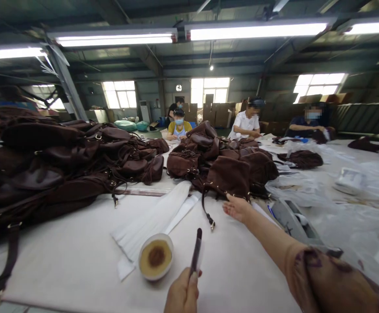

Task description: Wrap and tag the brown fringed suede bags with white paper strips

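My left hand [183, 292], at the bottom middle, is closed round a narrow dark strip [196, 252] with a pale, see-through edge; the strip points up and its exact kind is unclear. My right hand [238, 208] reaches forward with fingers stretched out and thumb apart. Its fingertips meet the lower edge of a dark brown leather bag [230, 174] at the front of a heap. From this bag a strap with a metal buckle [211, 224] hangs onto the white table. Left of my left hand stands a white bowl [142, 269] holding something yellowish with a brown middle.
A large heap of brown bags [78, 152] covers the table's left side. White sheets [156, 217] lie behind the bowl. A grey tray [295, 221] and clear plastic bags [346, 230] are on the right. Several people, among them one in a white shirt [241, 123], sit beyond.
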A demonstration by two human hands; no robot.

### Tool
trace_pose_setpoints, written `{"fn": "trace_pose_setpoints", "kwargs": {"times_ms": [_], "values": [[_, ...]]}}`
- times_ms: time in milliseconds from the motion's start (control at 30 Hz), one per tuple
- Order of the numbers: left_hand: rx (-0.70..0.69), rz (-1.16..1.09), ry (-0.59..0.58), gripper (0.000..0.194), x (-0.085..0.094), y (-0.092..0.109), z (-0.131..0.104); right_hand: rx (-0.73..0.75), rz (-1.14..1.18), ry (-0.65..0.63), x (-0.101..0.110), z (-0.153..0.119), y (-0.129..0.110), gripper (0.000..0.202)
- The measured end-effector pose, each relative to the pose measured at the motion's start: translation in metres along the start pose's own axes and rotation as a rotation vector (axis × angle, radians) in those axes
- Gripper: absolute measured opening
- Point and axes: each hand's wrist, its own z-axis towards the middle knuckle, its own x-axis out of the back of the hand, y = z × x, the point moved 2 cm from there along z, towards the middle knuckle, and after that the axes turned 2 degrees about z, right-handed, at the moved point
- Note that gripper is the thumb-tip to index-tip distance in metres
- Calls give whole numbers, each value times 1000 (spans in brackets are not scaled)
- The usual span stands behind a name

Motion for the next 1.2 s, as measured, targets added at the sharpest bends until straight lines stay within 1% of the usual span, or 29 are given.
{"fn": "trace_pose_setpoints", "kwargs": {"times_ms": [67,100,133,167,267,300,333,367,400,433,500,567,633,700,733,833,933,1000,1033,1067,1200], "values": [[-43,147,-54,39,0,1,8,11,-158,-45,6,-29,17,12],[-58,222,-88,36,-1,2,11,52,-222,-89,8,-45,22,13],[-68,294,-124,34,-2,4,13,125,-295,-159,9,-62,24,16],[-73,357,-158,33,-5,6,14,258,-420,-282,9,-79,23,20],[-80,489,-242,32,-16,16,15,806,-1015,-766,4,-125,17,27],[-96,520,-256,31,-20,20,14,938,-1203,-872,4,-135,16,25],[-119,549,-270,31,-25,25,14,1015,-1350,-922,6,-140,17,20],[-144,578,-285,31,-29,29,14,1057,-1465,-933,9,-143,17,16],[-165,610,-296,31,-33,32,13,1076,-1551,-919,13,-143,18,18],[-178,649,-302,30,-36,33,13,1073,-1610,-892,18,-142,20,21],[-177,750,-283,23,-39,32,11,982,-1657,-785,29,-136,24,26],[-171,856,-210,22,-39,29,9,841,-1645,-654,40,-130,29,26],[-190,953,-133,25,-38,28,8,727,-1615,-548,48,-125,35,26],[-218,1059,-86,25,-41,32,8,668,-1585,-493,52,-121,43,26],[-228,1111,-80,23,-45,35,9,638,-1568,-470,52,-119,48,26],[-236,1203,-90,23,-59,44,17,548,-1518,-409,53,-117,64,25],[-242,1224,-117,24,-73,46,27,509,-1462,-380,57,-119,75,24],[-250,1235,-136,28,-79,43,32,523,-1423,-406,64,-124,76,32],[-258,1237,-144,31,-80,41,34,539,-1404,-446,68,-127,75,36],[-267,1237,-151,33,-81,39,36,561,-1387,-514,72,-130,72,37],[-291,1222,-171,35,-80,33,40,622,-1353,-879,84,-140,55,31]]}}
